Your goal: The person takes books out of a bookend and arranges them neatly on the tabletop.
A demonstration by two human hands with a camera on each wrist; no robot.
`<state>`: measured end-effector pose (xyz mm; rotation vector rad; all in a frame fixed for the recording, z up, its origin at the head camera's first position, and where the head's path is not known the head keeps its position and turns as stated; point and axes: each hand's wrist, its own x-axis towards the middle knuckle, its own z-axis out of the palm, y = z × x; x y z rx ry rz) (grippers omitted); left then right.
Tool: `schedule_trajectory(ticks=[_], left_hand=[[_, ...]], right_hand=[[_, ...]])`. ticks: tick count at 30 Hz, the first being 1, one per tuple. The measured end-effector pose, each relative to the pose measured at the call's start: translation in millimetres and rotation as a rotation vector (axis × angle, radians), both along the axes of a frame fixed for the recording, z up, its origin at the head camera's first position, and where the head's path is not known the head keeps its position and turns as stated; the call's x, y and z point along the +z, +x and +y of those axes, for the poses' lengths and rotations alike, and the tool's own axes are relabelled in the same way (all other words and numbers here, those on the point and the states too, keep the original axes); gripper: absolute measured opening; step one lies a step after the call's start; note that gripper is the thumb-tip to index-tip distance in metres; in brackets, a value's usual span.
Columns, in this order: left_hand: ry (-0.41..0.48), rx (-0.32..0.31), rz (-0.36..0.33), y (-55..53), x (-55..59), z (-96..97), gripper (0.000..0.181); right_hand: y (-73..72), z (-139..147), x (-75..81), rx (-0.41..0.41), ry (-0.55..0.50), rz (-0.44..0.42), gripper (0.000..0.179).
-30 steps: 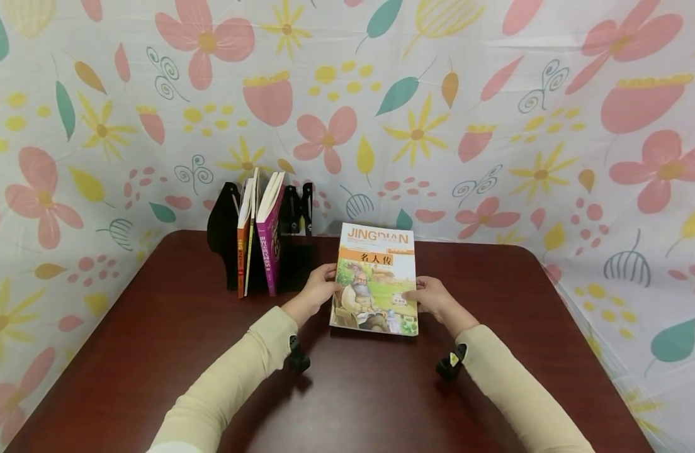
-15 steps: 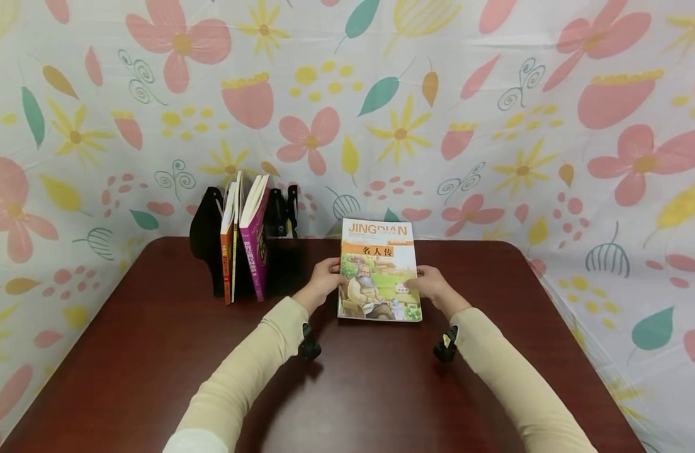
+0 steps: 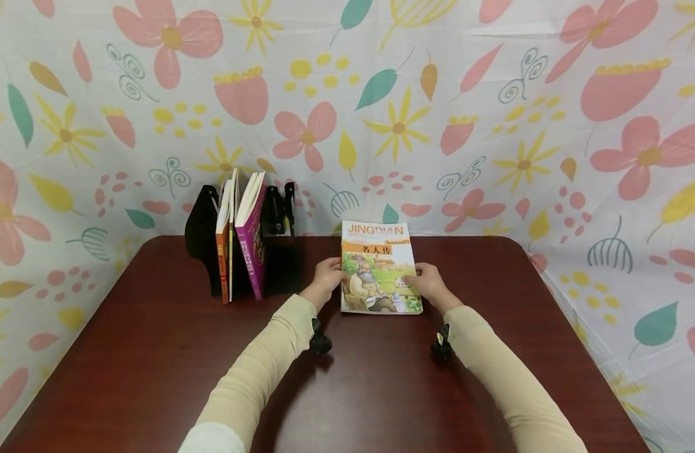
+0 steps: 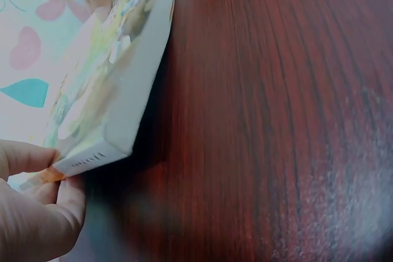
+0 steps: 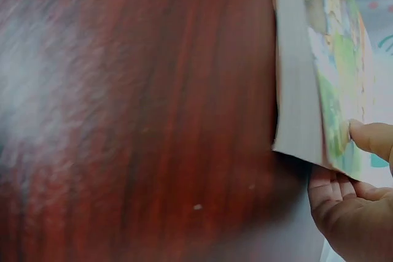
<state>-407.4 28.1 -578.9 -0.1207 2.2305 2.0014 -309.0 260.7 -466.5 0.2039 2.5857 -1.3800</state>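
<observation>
Both hands hold a paperback book (image 3: 380, 267) with an orange-and-white top and a bearded figure painted on a green scene. My left hand (image 3: 327, 278) grips its left edge, which is the spine side in the left wrist view. There the thumb lies on the cover and the fingers (image 4: 70, 197) curl beneath the spine. On the opposite edge my right hand (image 3: 432, 284) pinches the book, thumb on the cover. In the right wrist view its fingers (image 5: 331, 185) reach under the book, and a dark shadow shows below the page block. Most fingertips are hidden beneath the book.
At the back left of the dark red-brown table (image 3: 211, 365) stands a black bookend holder (image 3: 199, 226). It bears an orange-spined book (image 3: 221, 264), a thin yellow-spined one and a purple book (image 3: 250, 251) that leans. A flower-patterned cloth (image 3: 325, 75) hangs behind the table.
The head view has shifted, so the holder appears farther left. The book's lower edge sits a little higher in view and its cover looks foreshortened. Both hands keep their grip throughout.
</observation>
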Motion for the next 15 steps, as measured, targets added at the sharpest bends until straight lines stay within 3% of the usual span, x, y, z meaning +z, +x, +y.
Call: schedule_trajectory(ticks=[2, 5, 10, 12, 15], left_hand=[[-0.001, 0.005, -0.001, -7.9, -14.1, -0.1, 0.057], [0.026, -0.011, 0.015, -7.0, -12.1, -5.1, 0.056], [-0.005, -0.028, -0.052, 46.8, 65.1, -6.0, 0.057], [-0.047, -0.022, -0.077, 65.3, 90.4, -4.6, 0.057], [-0.125, -0.033, -0.069, 78.1, 105.3, -5.3, 0.055]], right_hand=[[0.8, 0, -1.7, -0.005, 0.007, 0.0, 0.056], [0.9, 0, -4.0, -0.013, 0.027, 0.015, 0.055], [1.5, 1, -4.5, -0.031, 0.071, 0.03, 0.048], [2.4, 1, -4.0, -0.041, 0.09, 0.024, 0.048], [3.3, 2, -4.3, -0.056, 0.106, 0.013, 0.05]])
